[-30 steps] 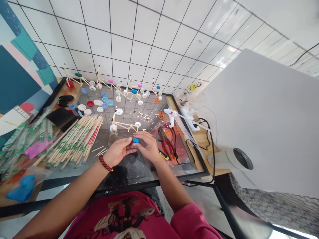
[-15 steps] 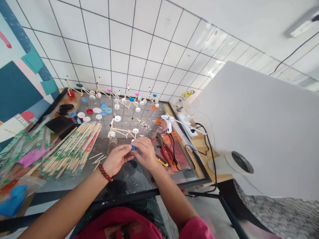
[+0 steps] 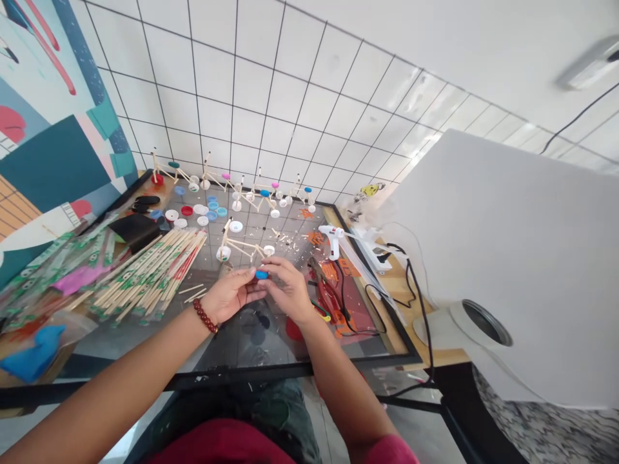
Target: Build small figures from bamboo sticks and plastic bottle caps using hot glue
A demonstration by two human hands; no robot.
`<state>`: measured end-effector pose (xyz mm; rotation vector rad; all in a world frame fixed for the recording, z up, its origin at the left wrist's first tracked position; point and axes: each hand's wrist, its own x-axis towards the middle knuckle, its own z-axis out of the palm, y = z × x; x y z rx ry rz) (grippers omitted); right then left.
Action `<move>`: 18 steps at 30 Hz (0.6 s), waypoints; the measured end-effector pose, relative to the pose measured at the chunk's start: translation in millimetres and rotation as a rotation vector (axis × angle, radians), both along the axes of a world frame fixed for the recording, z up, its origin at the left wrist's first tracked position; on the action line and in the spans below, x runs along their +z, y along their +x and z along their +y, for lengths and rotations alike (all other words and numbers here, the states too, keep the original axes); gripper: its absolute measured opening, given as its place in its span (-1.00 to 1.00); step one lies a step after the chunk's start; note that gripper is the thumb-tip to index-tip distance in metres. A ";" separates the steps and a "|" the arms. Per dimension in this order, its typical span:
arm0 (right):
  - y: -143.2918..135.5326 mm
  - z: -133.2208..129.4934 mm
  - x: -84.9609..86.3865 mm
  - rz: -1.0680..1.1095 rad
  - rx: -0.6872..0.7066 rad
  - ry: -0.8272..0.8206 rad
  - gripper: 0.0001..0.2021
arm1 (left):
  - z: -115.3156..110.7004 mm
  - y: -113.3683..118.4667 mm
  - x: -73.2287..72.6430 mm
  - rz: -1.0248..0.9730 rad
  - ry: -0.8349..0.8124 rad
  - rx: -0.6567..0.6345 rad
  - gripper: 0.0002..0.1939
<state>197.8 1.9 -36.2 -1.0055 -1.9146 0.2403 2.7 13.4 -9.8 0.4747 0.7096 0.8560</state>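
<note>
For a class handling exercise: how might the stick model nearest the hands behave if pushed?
The stick model looks light and stiff, being mostly thin wooden sticks. It may snap where they meet. Its round white caps might roll, if they turn.

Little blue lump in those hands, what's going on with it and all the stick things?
A person is pinching the little blue lump between the fingertips of the left hand and the right hand. Just beyond the hands is a stick model with white round caps. More stick models are lined up near the tiled wall, some with coloured lumps on them. Wrapped sticks lie on the left, and a white glue gun is on the right.
</note>
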 end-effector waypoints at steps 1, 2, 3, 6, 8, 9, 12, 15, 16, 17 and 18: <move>-0.1 0.8 -0.3 0.003 0.007 -0.002 -0.75 | 0.6 -0.3 -0.8 0.001 -0.001 -0.003 -0.89; -0.3 1.8 -1.0 0.000 0.009 -0.005 -0.74 | 1.2 -0.4 -1.5 0.007 0.000 -0.004 -0.89; -0.4 2.8 -2.1 -0.006 0.008 -0.009 -0.74 | 2.0 -0.3 -2.0 0.019 0.003 -0.004 -0.88; -1.1 5.6 -6.2 -0.013 -0.006 -0.010 -0.77 | 3.9 0.3 -3.4 0.055 0.008 0.002 -0.85; -1.6 7.1 -8.7 -0.009 -0.021 -0.001 -0.78 | 4.7 0.5 -4.5 0.055 0.018 0.001 -0.83; -1.9 7.8 -9.8 -0.010 -0.030 0.001 -0.78 | 5.0 0.5 -5.2 0.051 0.028 0.000 -0.82; -2.9 9.7 -12.1 -0.016 -0.049 -0.005 -0.78 | 6.1 0.4 -7.6 0.066 0.049 0.000 -0.87; -3.8 10.8 -13.1 -0.016 -0.043 -0.013 -0.75 | 7.5 0.4 -9.4 0.093 0.056 0.025 -0.90; -4.1 10.8 -13.0 -0.020 -0.038 -0.020 -0.74 | 7.9 0.4 -9.7 0.094 0.059 0.032 -0.89; -4.2 10.6 -12.9 -0.026 -0.033 -0.032 -0.74 | 8.1 0.3 -10.0 0.091 0.064 0.036 -0.88; -4.4 10.2 -12.7 -0.032 -0.029 -0.045 -0.75 | 8.1 0.3 -10.1 0.088 0.071 0.036 -0.87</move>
